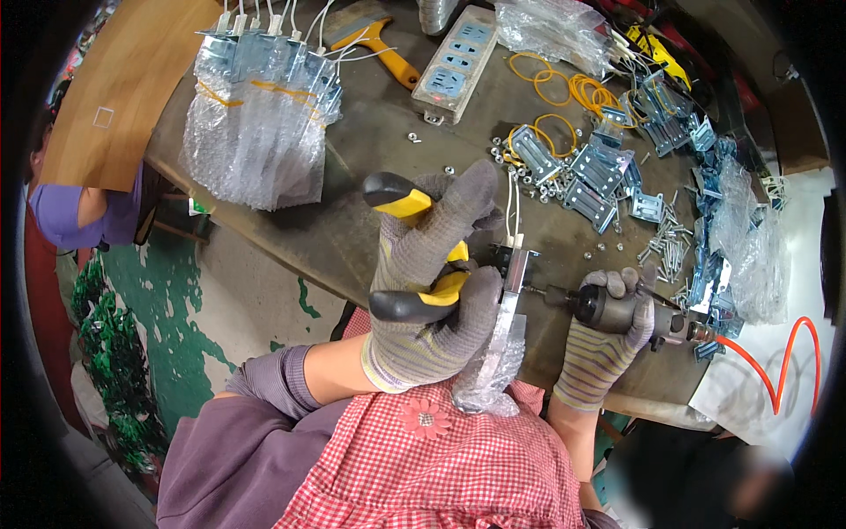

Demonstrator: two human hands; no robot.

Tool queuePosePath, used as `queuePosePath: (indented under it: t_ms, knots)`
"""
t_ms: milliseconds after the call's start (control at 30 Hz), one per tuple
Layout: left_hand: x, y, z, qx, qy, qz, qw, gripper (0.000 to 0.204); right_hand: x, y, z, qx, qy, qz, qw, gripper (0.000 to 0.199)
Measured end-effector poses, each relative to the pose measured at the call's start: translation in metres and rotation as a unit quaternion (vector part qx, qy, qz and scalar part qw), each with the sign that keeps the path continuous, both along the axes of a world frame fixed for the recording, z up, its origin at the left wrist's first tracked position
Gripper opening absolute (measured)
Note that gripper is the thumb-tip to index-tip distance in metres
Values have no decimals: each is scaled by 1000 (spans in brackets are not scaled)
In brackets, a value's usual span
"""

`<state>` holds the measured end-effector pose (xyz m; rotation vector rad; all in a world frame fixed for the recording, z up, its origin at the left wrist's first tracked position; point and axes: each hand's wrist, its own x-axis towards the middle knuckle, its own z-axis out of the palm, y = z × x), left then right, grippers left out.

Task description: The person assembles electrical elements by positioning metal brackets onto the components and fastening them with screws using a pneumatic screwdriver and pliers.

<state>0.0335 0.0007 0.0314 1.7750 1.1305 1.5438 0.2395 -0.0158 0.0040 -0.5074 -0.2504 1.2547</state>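
My left hand (423, 264), in a striped grey glove, grips pliers (401, 196) with yellow and black handles. Their jaws are hidden. Against that hand's fingers stands a metal strip-shaped part (505, 313) with two white wires at its top and bubble wrap (493, 379) around its lower end. My gloved right hand (608, 339) is wrapped round a pneumatic screwdriver (617, 313) with an orange air hose (775, 379). The tool lies level, its bit pointing left at the upper end of the part. Whether the tip sits on a screw is too small to tell.
On the table lie metal brackets (590, 201), loose screws (674, 247), small nuts (529, 181) and yellow rubber bands (586, 93). Bubble-wrapped parts (256, 132) form a bundle at the left edge. A power strip (456, 66) and a yellow-handled scraper (388, 57) are farther back.
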Motion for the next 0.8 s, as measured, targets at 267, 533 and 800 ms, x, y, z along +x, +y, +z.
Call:
queuePosePath:
  t_ms: [267, 533, 800]
  knots:
    - [19, 5, 12, -49, -96, 20, 994, 62, -1, -1, 2, -10, -9, -8, 1000, 43]
    - [24, 18, 15, -5, -56, 50, 997, 43, 2, -3, -3, -12, -27, -16, 999, 49]
    - [12, 36, -5, -54, -220, -61, 972, 31, 1, -3, -4, -16, -16, -9, 1000, 47]
